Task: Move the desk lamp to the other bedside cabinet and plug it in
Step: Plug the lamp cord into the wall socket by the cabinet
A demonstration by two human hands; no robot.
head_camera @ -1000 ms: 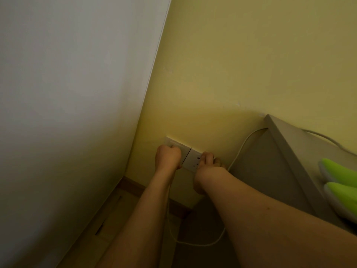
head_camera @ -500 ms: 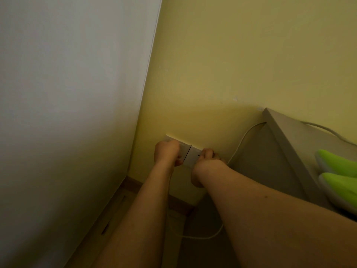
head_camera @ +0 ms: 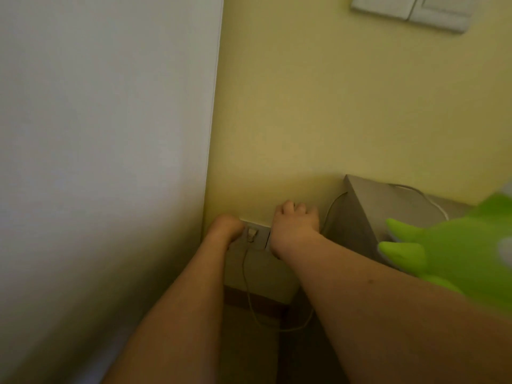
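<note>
Since a second ago your view tipped up; your right hand (head_camera: 295,227) slid off the outlet (head_camera: 256,238) onto the wall, and the plug (head_camera: 251,234) now shows. Bedside cabinet (head_camera: 388,200) and green lamp (head_camera: 454,250) sit right of that hand. Left hand (head_camera: 225,227) curled, just left of the plug; whether it pinches anything, can't tell. Right hand loosely curled, holding nothing visible. Plugging-in looks nearly done; next, check seating. Plug's long axis runs vertical, cord (head_camera: 246,278) trailing down.

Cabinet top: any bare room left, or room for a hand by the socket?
The cabinet is bare only at its back left corner, crossed by the cord; the green thing crowds the front. The socket is tight between left hand and right hand.
</note>
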